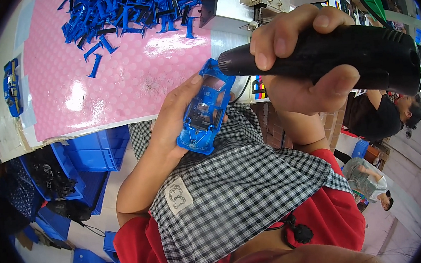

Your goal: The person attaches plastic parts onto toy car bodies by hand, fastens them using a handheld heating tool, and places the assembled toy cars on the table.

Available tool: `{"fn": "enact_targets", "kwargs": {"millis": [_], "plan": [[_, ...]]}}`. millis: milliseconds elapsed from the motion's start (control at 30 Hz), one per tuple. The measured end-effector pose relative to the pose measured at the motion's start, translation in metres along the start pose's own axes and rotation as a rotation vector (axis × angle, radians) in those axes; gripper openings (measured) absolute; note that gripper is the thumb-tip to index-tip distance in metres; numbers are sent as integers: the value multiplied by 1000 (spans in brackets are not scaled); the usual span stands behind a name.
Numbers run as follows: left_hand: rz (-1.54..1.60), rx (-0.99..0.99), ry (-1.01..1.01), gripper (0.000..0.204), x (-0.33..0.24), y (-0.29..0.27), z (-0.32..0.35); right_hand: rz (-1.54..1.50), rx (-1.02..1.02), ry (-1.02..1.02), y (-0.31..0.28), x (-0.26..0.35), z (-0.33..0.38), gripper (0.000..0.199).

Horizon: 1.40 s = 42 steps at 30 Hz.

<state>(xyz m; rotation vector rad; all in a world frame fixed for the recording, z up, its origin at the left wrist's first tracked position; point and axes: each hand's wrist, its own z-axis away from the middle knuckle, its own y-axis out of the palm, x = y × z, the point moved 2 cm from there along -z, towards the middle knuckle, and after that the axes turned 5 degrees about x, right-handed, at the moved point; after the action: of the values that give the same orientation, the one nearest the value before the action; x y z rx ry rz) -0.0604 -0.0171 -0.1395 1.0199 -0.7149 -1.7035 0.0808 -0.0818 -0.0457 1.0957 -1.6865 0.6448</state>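
Left hand point(180, 119): gripping the blue toy car point(205, 111) from the left side at the centre of the frame, thumb lying along its upper edge, fingers hidden behind it.
Car: sitting upside down in the hand, its open underside facing the camera, tilted with one end pointing to the upper right; it is hovering over the checked apron point(235, 189), just past the table's near edge.
Right hand point(296, 60): clenching round the black driver point(333, 52) in the upper right of the frame, fingers wrapping over the top, thumb pressing underneath.
Driver: lying nearly level, its thick body running off to the right edge, its narrow tip touching the car's upper end.
Table point(132, 83): filling the upper left, wearing a glossy pink mat.
Blue parts point(122, 12): lying heaped on the mat along the top edge, well apart from the hands, a few strays lying below the heap.
Second car point(12, 87): resting at the table's far left edge.
Bins point(93, 150): blue ones standing under the table at lower left, one holding dark pieces.
Other people: two showing at the right edge, one in black, one lower down.
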Motion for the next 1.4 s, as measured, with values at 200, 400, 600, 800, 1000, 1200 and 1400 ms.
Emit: {"fn": "enact_targets", "kwargs": {"millis": [200, 400, 600, 800, 1000, 1200, 1400], "plan": [[1, 5, 6, 39, 0, 0, 1, -40, 68, 23, 1, 2, 0, 55], [-22, -15, 7, 37, 3, -2, 0, -80, 130, 49, -6, -7, -5, 55], [-48, -47, 12, 33, -4, -1, 0, -192, 426, -25, 0, -10, -19, 57], [-29, -98, 26, 32, -5, 1, 7, -400, 132, -89, -15, -35, -21, 52], [-606, -154, 413, 48, -39, -9, 64, -799, -187, -335, -48, 7, 24, 43], [-2079, -919, 1263, 59, -187, -69, 117, -304, -409, -228, -52, 12, 57, 44], [-2566, -1390, 893, 49, -293, -158, 121, -102, -475, -245, -46, 12, 76, 46]]}}
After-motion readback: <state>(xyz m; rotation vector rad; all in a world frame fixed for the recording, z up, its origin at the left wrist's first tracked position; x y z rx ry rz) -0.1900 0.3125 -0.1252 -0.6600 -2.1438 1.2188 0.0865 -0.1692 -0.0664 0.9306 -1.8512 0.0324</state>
